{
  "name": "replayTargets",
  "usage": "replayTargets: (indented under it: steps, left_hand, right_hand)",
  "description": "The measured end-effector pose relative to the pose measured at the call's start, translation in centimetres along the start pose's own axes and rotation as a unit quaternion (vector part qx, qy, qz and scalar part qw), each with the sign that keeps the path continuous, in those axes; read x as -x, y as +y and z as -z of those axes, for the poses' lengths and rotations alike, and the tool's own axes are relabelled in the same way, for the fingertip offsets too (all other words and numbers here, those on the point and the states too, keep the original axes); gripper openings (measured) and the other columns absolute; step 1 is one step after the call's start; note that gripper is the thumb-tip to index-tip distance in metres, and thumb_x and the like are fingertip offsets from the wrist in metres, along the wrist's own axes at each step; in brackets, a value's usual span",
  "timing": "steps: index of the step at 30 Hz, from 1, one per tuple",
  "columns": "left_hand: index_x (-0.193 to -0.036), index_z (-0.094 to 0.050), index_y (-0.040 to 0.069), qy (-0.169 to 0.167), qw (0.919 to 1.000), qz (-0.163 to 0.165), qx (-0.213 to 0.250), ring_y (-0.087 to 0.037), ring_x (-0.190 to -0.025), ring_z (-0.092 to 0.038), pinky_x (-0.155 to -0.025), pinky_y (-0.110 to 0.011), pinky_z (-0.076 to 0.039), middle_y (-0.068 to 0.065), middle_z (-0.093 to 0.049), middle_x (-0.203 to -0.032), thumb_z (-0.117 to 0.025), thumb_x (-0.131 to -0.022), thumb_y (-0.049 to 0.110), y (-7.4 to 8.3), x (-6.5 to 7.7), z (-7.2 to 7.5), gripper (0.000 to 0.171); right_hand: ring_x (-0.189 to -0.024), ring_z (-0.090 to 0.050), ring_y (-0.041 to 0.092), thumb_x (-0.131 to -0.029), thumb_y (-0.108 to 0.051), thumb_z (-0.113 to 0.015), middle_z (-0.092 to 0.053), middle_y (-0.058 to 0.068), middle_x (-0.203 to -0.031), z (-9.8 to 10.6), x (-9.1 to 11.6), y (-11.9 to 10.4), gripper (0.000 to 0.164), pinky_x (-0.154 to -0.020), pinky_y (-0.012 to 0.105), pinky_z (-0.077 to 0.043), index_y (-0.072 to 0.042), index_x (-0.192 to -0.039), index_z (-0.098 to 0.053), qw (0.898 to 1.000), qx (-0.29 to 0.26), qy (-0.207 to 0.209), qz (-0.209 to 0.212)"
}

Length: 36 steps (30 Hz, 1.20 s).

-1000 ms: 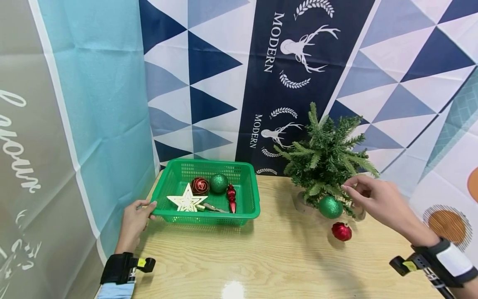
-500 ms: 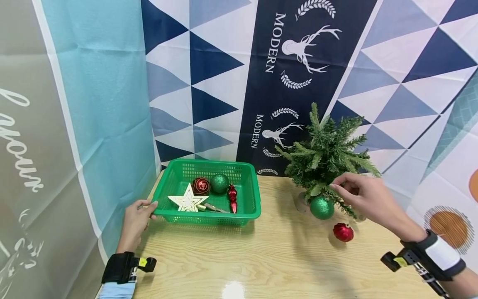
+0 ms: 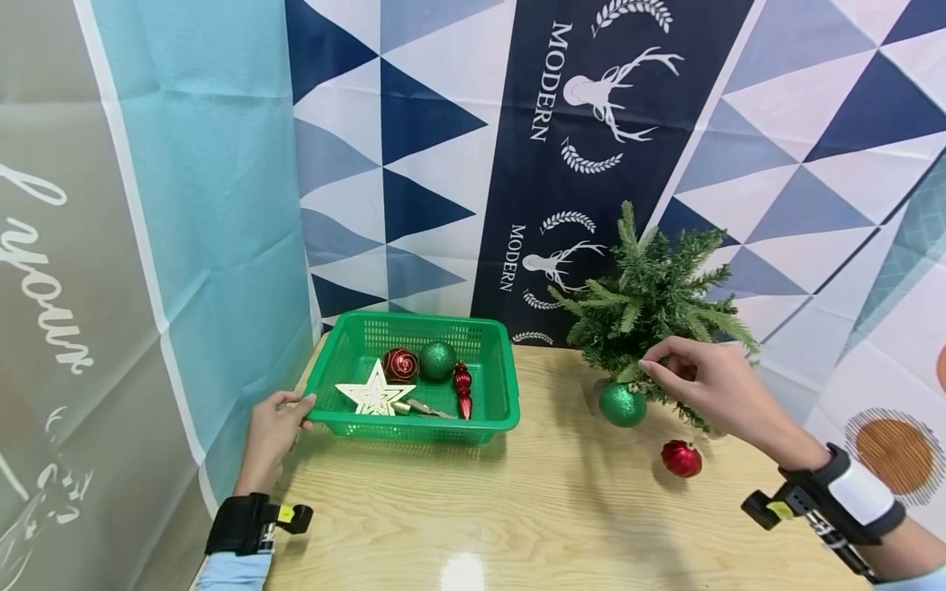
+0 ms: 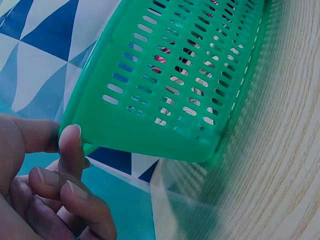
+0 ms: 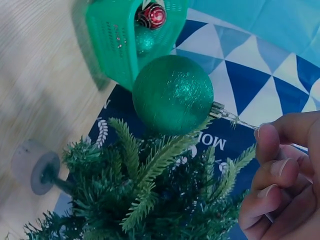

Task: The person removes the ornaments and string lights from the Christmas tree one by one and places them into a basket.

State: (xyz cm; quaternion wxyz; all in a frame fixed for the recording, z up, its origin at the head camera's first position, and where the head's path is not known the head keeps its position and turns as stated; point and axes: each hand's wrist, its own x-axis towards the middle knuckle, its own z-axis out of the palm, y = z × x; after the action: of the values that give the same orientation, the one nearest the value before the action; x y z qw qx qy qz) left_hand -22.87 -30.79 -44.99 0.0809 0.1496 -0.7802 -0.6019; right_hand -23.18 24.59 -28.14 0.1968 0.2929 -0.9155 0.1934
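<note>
A glittery green Christmas bauble [image 3: 622, 405] hangs from its thin loop, which my right hand [image 3: 709, 386] pinches between thumb and forefinger. The bauble hangs in front of the lower branches of a small artificial Christmas tree [image 3: 650, 304]. In the right wrist view, the silver cap and string of the green bauble [image 5: 172, 95] run to my fingertips [image 5: 267, 137]. At the left, my left hand [image 3: 273, 431] grips the near corner of a green plastic basket [image 3: 414, 423] by its rim. The left wrist view shows the thumb and fingers at that basket rim [image 4: 72, 107].
Inside the basket lie a pale star [image 3: 375, 390], a red swirled bauble [image 3: 401, 365], another green bauble [image 3: 438, 359] and a red spindle-shaped ornament [image 3: 463, 390]. A ribbed red bauble [image 3: 681, 458] rests on the wooden table [image 3: 547, 509] before the tree. Patterned cloth [image 3: 429, 115] stands behind.
My right hand has moved left across the front of the tree, carrying the green bauble with it. The left hand and basket have stayed in place; the head view shifted slightly.
</note>
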Motion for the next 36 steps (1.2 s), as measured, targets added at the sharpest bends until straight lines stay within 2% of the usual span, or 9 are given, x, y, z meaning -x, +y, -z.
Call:
replayTargets:
  steps: [9, 19, 25, 30, 36]
  left_hand:
    - [-0.145, -0.048, 0.0, 0.002, 1.0, -0.001, -0.002, -0.013, -0.046, -0.031, -0.05, -0.037, -0.034, -0.014, -0.07, -0.084, -0.058, -0.108, 0.029, 0.0, 0.0, -0.1, 0.048]
    - [-0.144, -0.05, 0.0, 0.004, 1.0, 0.0, 0.0, -0.012, -0.046, -0.031, -0.048, -0.033, -0.033, -0.014, -0.07, -0.083, -0.059, -0.108, 0.03, 0.0, 0.0, 0.0, 0.048]
    - [-0.141, -0.051, -0.001, 0.007, 1.0, 0.003, 0.001, -0.011, -0.045, -0.032, -0.048, -0.033, -0.034, -0.01, -0.07, -0.08, -0.06, -0.108, 0.029, 0.1, 0.0, -0.1, 0.046]
    - [-0.142, -0.05, -0.001, 0.004, 1.0, 0.0, -0.001, -0.012, -0.046, -0.033, -0.048, -0.033, -0.034, -0.012, -0.07, -0.081, -0.059, -0.108, 0.029, 0.1, 0.0, 0.0, 0.046]
    - [-0.142, -0.05, -0.001, 0.001, 1.0, 0.002, 0.0, -0.012, -0.046, -0.033, -0.049, -0.033, -0.034, -0.013, -0.07, -0.083, -0.059, -0.108, 0.029, 0.1, -0.1, 0.0, 0.046]
  right_hand:
    - [-0.047, -0.039, 0.003, -0.097, -0.01, -0.074, -0.05, -0.016, -0.061, -0.4, -0.4, -0.7, 0.01, -0.047, 0.023, -0.034, -0.019, -0.101, -0.074, 1.0, -0.012, 0.004, 0.009]
    - [-0.049, -0.041, 0.003, -0.101, -0.018, -0.071, -0.051, -0.017, -0.062, -0.7, -0.8, -1.2, 0.008, -0.049, 0.023, -0.034, -0.025, -0.104, -0.072, 1.0, -0.004, -0.009, 0.001]
    - [-0.049, -0.042, 0.003, -0.098, -0.011, -0.073, -0.051, -0.018, -0.063, -1.3, -1.0, -1.2, 0.013, -0.049, 0.022, -0.033, -0.023, -0.102, -0.073, 0.999, -0.03, 0.002, 0.024]
    - [-0.049, -0.041, 0.002, -0.097, -0.01, -0.075, -0.05, -0.019, -0.063, -1.8, -1.2, -1.0, 0.015, -0.049, 0.022, -0.031, -0.025, -0.101, -0.073, 0.999, -0.029, 0.011, 0.031]
    - [-0.048, -0.04, 0.001, -0.097, -0.011, -0.074, -0.052, -0.019, -0.062, -2.2, -1.4, -1.2, 0.015, -0.049, 0.022, -0.031, -0.025, -0.103, -0.073, 0.999, -0.033, 0.0, 0.033]
